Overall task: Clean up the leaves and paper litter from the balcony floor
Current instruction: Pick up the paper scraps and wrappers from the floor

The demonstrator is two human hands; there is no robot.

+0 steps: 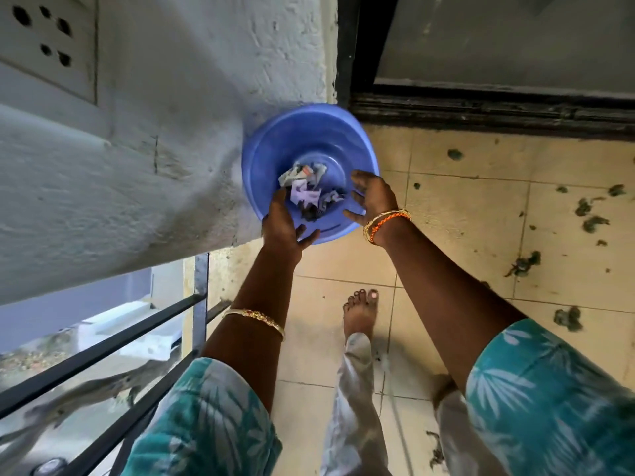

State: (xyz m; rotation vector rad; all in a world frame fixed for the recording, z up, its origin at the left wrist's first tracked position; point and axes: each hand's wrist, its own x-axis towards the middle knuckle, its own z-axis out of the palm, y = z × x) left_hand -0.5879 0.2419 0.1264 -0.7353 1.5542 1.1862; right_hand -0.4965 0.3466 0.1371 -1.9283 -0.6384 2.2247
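Observation:
A blue plastic basin [311, 139] stands on the tiled floor against the grey wall's corner. In its bottom lie crumpled paper scraps [302, 187] and some dark leaf bits [311, 214]. My left hand [283, 225] hovers over the basin's near rim, fingers stretched in toward the paper and holding nothing. Over the basin's right rim is my right hand [372, 197], fingers spread and relaxed, also with nothing in it. Dark leaf clumps [592, 221] lie scattered on the tiles to the right, with more leaf litter [568, 317] nearer me.
A rough grey wall [171, 149] fills the left. Below it a black metal railing [103, 352] edges the balcony. A dark door frame and sill [481, 108] run across the top right. My bare foot [360, 310] stands on the beige tiles [464, 201].

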